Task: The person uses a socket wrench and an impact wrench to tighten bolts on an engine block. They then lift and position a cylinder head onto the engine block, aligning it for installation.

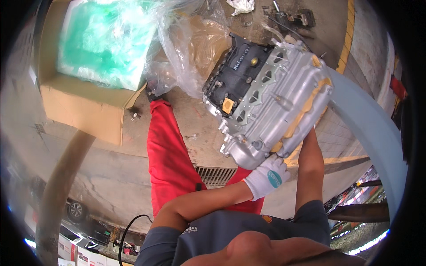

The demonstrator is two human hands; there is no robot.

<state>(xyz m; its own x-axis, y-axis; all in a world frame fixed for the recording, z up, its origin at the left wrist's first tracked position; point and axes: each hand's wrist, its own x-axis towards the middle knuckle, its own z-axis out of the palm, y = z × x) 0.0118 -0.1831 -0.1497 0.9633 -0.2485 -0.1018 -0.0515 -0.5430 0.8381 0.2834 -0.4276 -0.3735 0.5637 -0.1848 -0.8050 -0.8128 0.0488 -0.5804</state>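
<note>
Engine (277,104), one: I log a silver metal unit, black cover (242,66) across its left part, tan patches (306,106) along the right; set diagonally, right of my view's centre.

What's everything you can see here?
Engine: one, silver and black, centre
Cardboard box: one, brown, upper left
Packing: some, green and white, inside box
Plastic: some, clear, beside box
Crumpled thing: one, white, top
Metal parts: several, dark, top right
Floor grate: one, grey, centre
Car wheel: one, grey, lower left
Posts: two, brownish left, pale blue right
Trousers: one pair, red, centre
Shirt: one, grey, bottom
Left hand: one, gloved white, against engine
Right forearm: one, bare, beside engine, hand hidden
</note>
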